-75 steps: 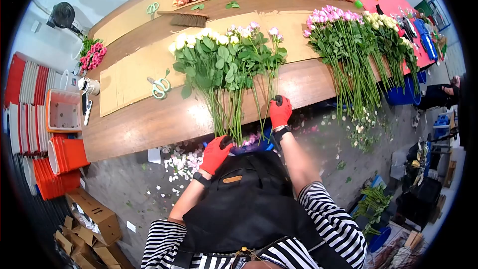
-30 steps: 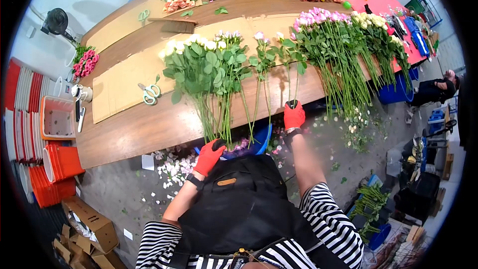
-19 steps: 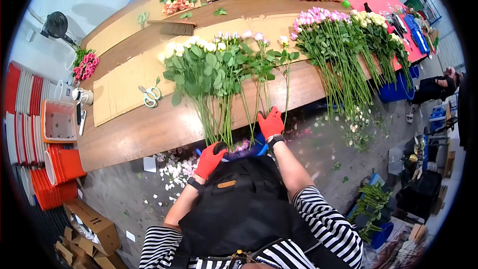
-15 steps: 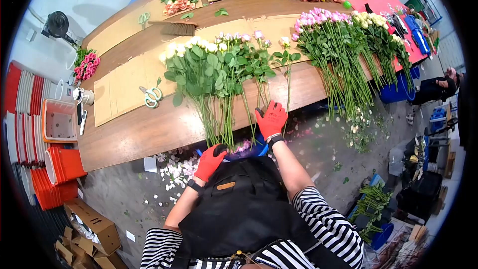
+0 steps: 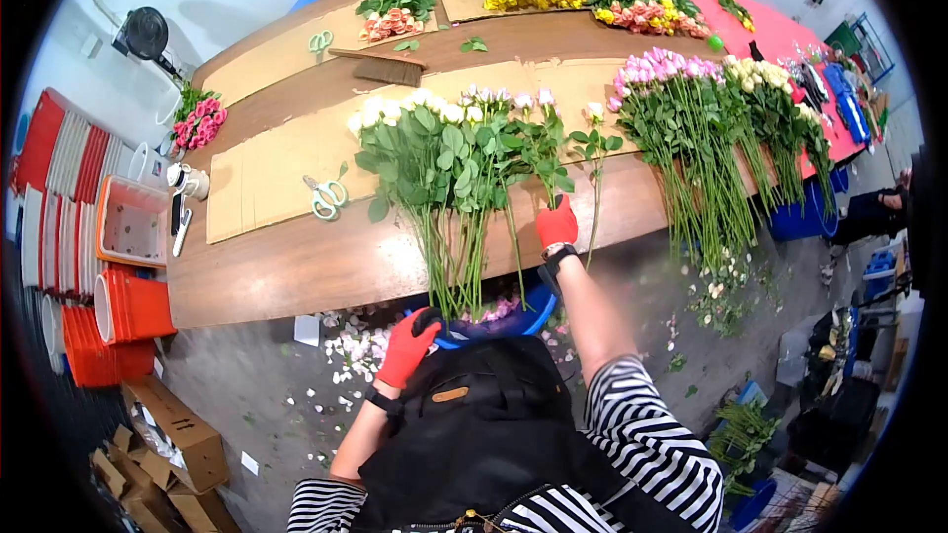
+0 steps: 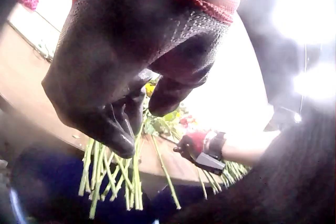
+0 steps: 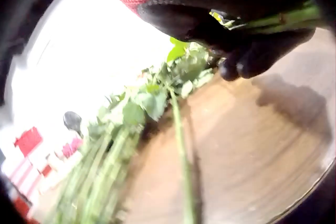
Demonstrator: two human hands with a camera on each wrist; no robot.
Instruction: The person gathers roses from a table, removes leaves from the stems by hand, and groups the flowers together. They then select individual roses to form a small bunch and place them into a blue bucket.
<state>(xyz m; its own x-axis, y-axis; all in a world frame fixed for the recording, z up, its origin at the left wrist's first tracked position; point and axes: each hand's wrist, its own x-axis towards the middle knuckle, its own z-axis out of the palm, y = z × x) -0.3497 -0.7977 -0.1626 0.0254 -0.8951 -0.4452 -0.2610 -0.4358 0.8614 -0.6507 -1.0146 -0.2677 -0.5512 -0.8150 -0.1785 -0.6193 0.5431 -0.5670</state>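
My right hand (image 5: pixel 558 225), in a red glove with dark palm, grips green rose stems (image 7: pixel 289 20) over the table front. Leaves and pale pink blooms (image 5: pixel 545 99) show just beyond it. A single white rose (image 5: pixel 594 150) lies to its right, stem toward the table edge. Left of it spreads a bunch of white and pale pink roses (image 5: pixel 444 153), cut ends past the edge. My left hand (image 5: pixel 407 347), gloved alike, is beside those stem ends with fingers loosely bent. In the left wrist view a gap shows between thumb and fingers, with stems (image 6: pixel 131 182) beyond.
Pink roses (image 5: pixel 671 67) and cream roses (image 5: pixel 765 77) lie to the right. Scissors (image 5: pixel 326 199) and a brush (image 5: pixel 387 70) rest on the table (image 5: pixel 286 281). A blue tub (image 5: pixel 541 311) with petals stands below the edge. Orange bins (image 5: pixel 133 308) are at left.
A white rose now lies apart on the right. My right hand has let go of it, moved back left and gripped other stems. My left hand has drawn slightly off the stem ends.
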